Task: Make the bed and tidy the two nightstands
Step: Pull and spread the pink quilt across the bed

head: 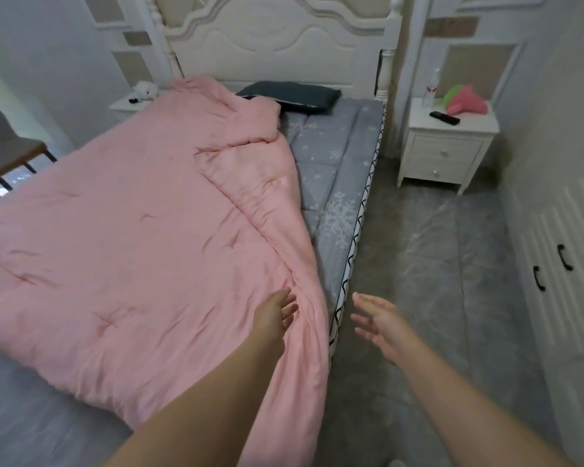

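The 2 bare forearms reach in from the near edge. The left hand (279,313) hovers over, perhaps brushing, the near right edge of the pink comforter (132,230); its grip is spread, fingers straight, holding nothing. The right hand (381,323) hangs over the floor just beside the bed's right edge, also spread and empty.

The comforter lies skewed across the bed, covering the left and middle, its right side folded back, so the grey snowflake sheet (334,163) shows in a strip along the right. A dark pillow (290,96) lies at the far end against the headboard (284,42). The right nightstand (449,143) carries a black remote (445,117), a bottle (430,87) and a pink and green item (466,101). The left nightstand (125,104) at far left holds a white plush toy (144,91).

The step in hand looks like spreading the comforter. The next move calls for both hands to take hold of the bunched right edge and draw it rightward over the bare sheet. Both nightstands are yet to be tidied.
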